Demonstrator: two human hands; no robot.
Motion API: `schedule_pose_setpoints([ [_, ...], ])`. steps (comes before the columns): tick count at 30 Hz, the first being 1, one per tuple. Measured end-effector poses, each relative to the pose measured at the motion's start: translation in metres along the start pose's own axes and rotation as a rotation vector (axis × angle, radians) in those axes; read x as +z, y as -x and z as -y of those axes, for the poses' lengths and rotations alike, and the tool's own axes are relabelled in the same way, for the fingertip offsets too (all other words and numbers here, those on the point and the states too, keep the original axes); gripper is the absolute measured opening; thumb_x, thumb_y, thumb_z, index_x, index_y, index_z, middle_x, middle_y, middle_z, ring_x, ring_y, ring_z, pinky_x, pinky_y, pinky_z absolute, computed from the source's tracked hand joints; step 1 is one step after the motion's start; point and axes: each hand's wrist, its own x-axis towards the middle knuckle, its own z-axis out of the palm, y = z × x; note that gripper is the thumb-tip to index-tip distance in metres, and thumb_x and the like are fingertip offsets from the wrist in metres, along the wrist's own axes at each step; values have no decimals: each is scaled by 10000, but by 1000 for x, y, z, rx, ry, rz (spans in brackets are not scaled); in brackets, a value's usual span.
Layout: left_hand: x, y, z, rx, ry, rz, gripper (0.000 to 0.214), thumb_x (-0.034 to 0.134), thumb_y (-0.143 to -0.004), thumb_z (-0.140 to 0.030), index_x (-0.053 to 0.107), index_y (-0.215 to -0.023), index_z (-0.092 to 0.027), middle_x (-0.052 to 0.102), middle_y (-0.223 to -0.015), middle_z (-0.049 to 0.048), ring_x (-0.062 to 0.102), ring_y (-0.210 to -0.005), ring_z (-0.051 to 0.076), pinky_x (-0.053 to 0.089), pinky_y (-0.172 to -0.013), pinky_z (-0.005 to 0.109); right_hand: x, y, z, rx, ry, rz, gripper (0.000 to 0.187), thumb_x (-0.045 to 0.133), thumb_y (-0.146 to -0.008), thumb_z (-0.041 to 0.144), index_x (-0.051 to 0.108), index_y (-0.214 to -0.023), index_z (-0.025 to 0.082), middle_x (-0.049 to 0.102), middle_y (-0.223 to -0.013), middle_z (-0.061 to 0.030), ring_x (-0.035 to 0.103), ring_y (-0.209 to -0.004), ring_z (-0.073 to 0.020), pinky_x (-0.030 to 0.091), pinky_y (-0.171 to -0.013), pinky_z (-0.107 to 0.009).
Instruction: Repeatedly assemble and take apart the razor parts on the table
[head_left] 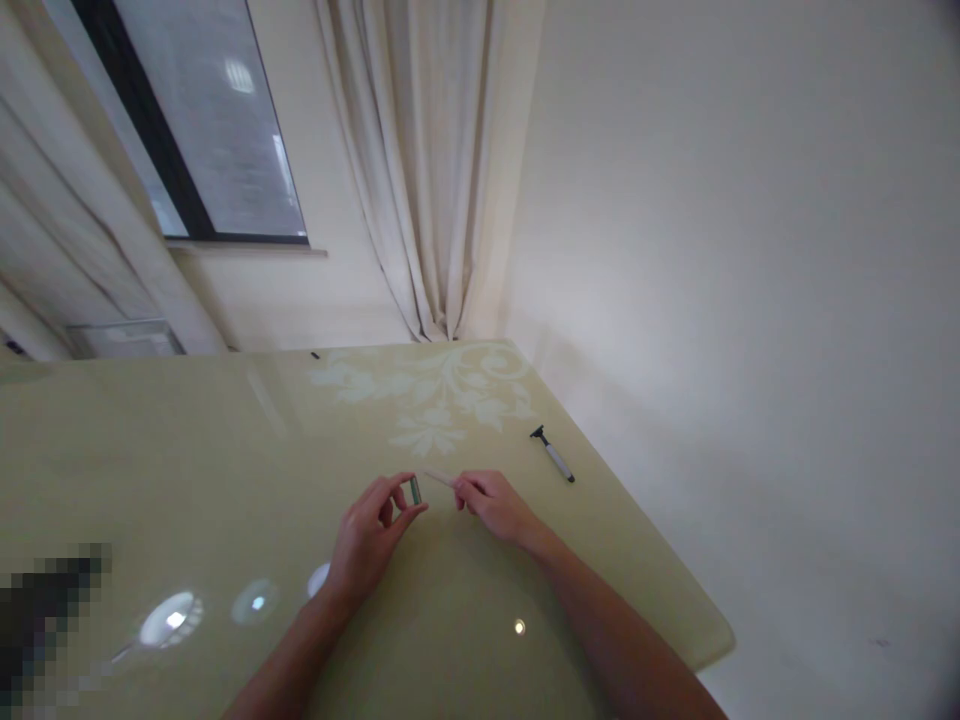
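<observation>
I have a pale wall filling the right of the frame, and below it a glossy yellow-green table spreading across the lower half, with a white leaf-and-scroll pattern near its far corner. At upper left I see a dark-framed window, with one cream curtain at the left edge and another curtain hanging at upper centre.

Both bare forearms reach in from the bottom of the frame. My left hand, just left of centre and low, holds a small piece upright between thumb and fingertips. My right hand, to its right, is curled narrow, pinching a thin stick.

To the right of that hand, near the table's right edge, a razor lies slantwise: dark T-shaped head toward the upper left, grey handle, dark butt. The thin stick is pale and straight, its free end pointing left, just beside the small piece's top. The piece itself is slim, green and straight-sided; it is too small in my view to make out finer detail, though its face seems slightly shiny.
</observation>
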Motion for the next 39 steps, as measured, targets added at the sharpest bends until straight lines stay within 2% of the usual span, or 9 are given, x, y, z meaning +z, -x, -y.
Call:
schedule_pose_setpoints([
  [3, 1, 1, 1, 1, 3, 20, 396, 704, -906, -466, 672, -1220, -227, 608, -781, -26, 510, -591, 121, 493, -599, 250, 1, 0, -1, -50, -19, 76, 375, 504, -1032, 337, 674, -750, 159, 488, -607, 35, 452, -596, -113, 315, -611, -239],
  [8, 3, 1, -1, 0, 9, 16, 392, 704, -905, -476, 679, -1201, -220, 605, -764, -26, 506, -578, 121, 481, -576, 244, 0, -2, -4, -17, 3, 1, 388, 502, -1029, 315, 657, -712, 153, 482, -601, 33, 447, -593, -113, 306, -608, -242],
  [12, 2, 0, -3, 2, 27, 13, 413, 697, -899, -501, 692, -1198, -216, 615, -752, -20, 508, -562, 118, 487, -574, 247, 2, -2, -5, -54, -29, 95, 389, 500, -1035, 341, 675, -739, 157, 495, -604, 33, 459, -600, -115, 315, -609, -240],
  [16, 2, -2, -5, -19, 36, 17, 416, 690, -895, -528, 704, -1167, -214, 610, -735, -24, 504, -548, 120, 480, -556, 248, 1, -1, -3, -13, 8, 29, 400, 502, -1034, 335, 672, -721, 153, 475, -591, 35, 447, -591, -116, 307, -604, -243],
  [21, 3, -1, -4, -26, 35, 18, 419, 689, -896, -529, 701, -1180, -220, 613, -748, -22, 510, -562, 127, 487, -568, 251, 1, -1, -1, -37, -14, 98, 378, 512, -1028, 314, 683, -731, 155, 494, -598, 34, 460, -588, -109, 309, -608, -240],
  [25, 3, 1, -1, -36, 30, 31, 422, 700, -891, -518, 689, -1191, -221, 607, -750, -25, 505, -565, 129, 479, -562, 249, 1, -1, -2, 3, -9, 22, 394, 510, -1024, 309, 667, -700, 150, 474, -582, 35, 440, -570, -108, 298, -593, -243],
  [29, 2, 0, -1, -30, 43, 24, 400, 711, -889, -486, 687, -1188, -222, 604, -755, -32, 503, -567, 125, 475, -564, 246, 2, -2, -4, -25, -52, 96, 397, 503, -1027, 340, 680, -724, 153, 498, -596, 31, 457, -572, -110, 308, -587, -239],
  [33, 1, -1, -3, -57, 50, 15, 383, 719, -878, -476, 698, -1159, -216, 604, -739, -35, 509, -563, 125, 476, -557, 244, 1, -3, -6, 1, -7, 1, 409, 503, -1024, 325, 662, -691, 150, 469, -574, 33, 444, -569, -113, 303, -585, -244],
  [39, 1, -1, -3, -82, 67, 16, 403, 732, -861, -477, 705, -1170, -219, 603, -743, -35, 506, -568, 122, 477, -567, 243, 2, -2, -4, -11, -23, 66, 397, 506, -1027, 337, 666, -713, 153, 477, -590, 33, 446, -580, -112, 302, -588, -240],
])
